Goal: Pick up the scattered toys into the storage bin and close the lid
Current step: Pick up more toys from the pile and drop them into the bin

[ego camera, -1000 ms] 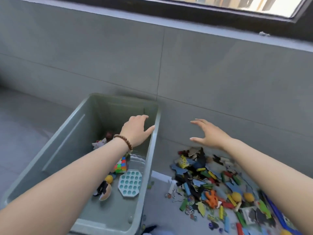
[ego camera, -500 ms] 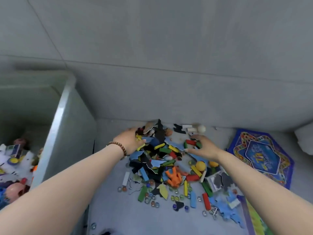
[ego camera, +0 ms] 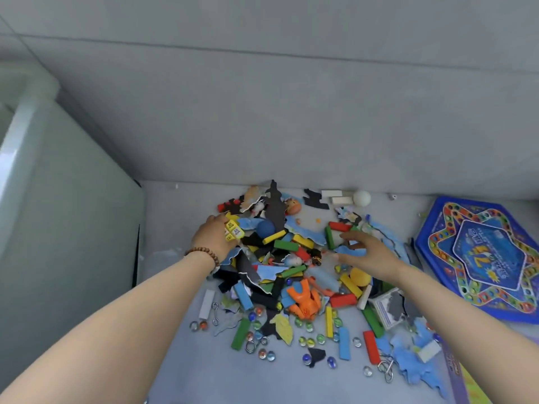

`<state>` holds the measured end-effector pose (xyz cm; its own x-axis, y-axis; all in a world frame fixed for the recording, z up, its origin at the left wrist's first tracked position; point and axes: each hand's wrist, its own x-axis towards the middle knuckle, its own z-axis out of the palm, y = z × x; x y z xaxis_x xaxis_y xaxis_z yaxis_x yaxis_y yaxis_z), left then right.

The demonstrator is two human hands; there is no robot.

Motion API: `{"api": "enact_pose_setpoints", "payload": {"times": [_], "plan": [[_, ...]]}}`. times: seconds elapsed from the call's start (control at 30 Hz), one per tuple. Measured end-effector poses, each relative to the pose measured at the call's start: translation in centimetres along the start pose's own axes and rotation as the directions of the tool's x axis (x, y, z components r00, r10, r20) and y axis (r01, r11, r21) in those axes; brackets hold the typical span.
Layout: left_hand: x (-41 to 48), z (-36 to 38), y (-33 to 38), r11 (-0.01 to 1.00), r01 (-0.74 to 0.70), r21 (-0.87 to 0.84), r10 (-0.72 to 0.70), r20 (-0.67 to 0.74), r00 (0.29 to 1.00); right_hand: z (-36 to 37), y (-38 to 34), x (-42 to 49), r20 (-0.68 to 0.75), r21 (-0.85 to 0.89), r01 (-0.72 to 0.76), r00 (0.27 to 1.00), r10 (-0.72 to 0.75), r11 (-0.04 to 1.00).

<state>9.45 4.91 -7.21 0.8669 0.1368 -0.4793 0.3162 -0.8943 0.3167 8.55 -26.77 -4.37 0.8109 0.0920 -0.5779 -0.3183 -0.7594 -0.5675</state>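
A heap of scattered toys (ego camera: 291, 266) lies on the grey floor against the wall: coloured wooden blocks, torn puzzle pieces, marbles and an orange figure (ego camera: 304, 302). The pale green storage bin (ego camera: 61, 205) stands to the left; only its outer wall and rim show. My left hand (ego camera: 212, 239), with a bead bracelet on the wrist, is at the heap's left edge with its fingers curled round a yellow cube toy (ego camera: 234, 230). My right hand (ego camera: 366, 255) hovers palm down over the heap's right side, fingers spread, with nothing in it.
A blue star-pattern game board (ego camera: 484, 258) lies flat at the right, near the heap. A white ball (ego camera: 362, 198) and white blocks (ego camera: 335, 197) sit by the wall's foot. Marbles and metal rings are strewn over the near floor (ego camera: 262, 348). The tiled wall (ego camera: 291, 97) closes off the far side.
My view swung from the bin to the toy heap. Both hands came down from above the bin onto the heap, and my left hand closed on the yellow cube toy.
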Motion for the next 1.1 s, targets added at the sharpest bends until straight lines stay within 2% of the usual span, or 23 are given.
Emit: {"api": "enact_pose_setpoints", "payload": {"times": [0.1, 0.17, 0.27, 0.37, 0.47, 0.63, 0.73, 0.83, 0.93, 1.03, 1.1], "plan": [[-0.1, -0.6, 0.5, 1.000, -0.012, 0.013, 0.012, -0.008, 1.000, -1.3, 0.2, -0.4, -0.057, 0.022, 0.009, 0.998, -0.008, 1.000], [-0.4, -1.6, 1.3, 0.999, -0.027, -0.045, 0.024, -0.064, 0.998, -2.6, 0.2, -0.8, -0.111, 0.052, 0.023, 0.994, -0.017, 0.998], [-1.4, -3.1, 4.2, 0.981, -0.172, -0.090, 0.158, -0.148, 0.976, -4.4, 1.1, -1.7, -0.174, 0.073, 0.027, 0.985, -0.014, 0.997], [-2.8, -3.1, 8.3, 0.935, -0.312, -0.167, 0.299, -0.101, 0.949, -4.9, 2.8, -2.5, -0.138, 0.051, -0.024, 0.990, 0.031, 0.998], [-3.3, -1.2, 10.9, 0.909, -0.364, -0.204, 0.364, -0.039, 0.931, -3.8, 4.9, -2.9, -0.083, 0.032, -0.065, 0.994, 0.067, 0.997], [-3.3, 2.2, 11.7, 0.914, -0.337, -0.228, 0.351, 0.024, 0.936, -0.4, 6.4, -2.1, 0.001, -0.132, 0.017, 1.000, -0.017, 0.991], [-3.0, 3.4, 11.4, 0.920, -0.329, -0.213, 0.340, 0.015, 0.940, 1.1, 6.6, -1.3, -0.076, -0.182, 0.048, 0.995, -0.062, 0.982], [-2.6, 3.8, 11.1, 0.926, -0.312, -0.211, 0.323, 0.015, 0.946, 1.8, 6.7, -0.9, -0.124, -0.148, 0.082, 0.987, -0.101, 0.986], [-2.4, 3.0, 11.2, 0.928, -0.316, -0.197, 0.325, 0.012, 0.946, 1.2, 6.8, -0.8, -0.142, -0.091, 0.062, 0.987, -0.075, 0.994], [-3.0, 0.4, 11.6, 0.915, -0.343, -0.214, 0.351, 0.000, 0.937, -0.8, 5.3, -1.7, -0.165, -0.006, 0.056, 0.985, -0.056, 0.998], [-4.0, -2.5, 12.0, 0.903, -0.378, -0.207, 0.383, -0.017, 0.924, -2.8, 2.3, -2.6, -0.169, 0.038, 0.102, 0.981, -0.094, 0.994]]}}
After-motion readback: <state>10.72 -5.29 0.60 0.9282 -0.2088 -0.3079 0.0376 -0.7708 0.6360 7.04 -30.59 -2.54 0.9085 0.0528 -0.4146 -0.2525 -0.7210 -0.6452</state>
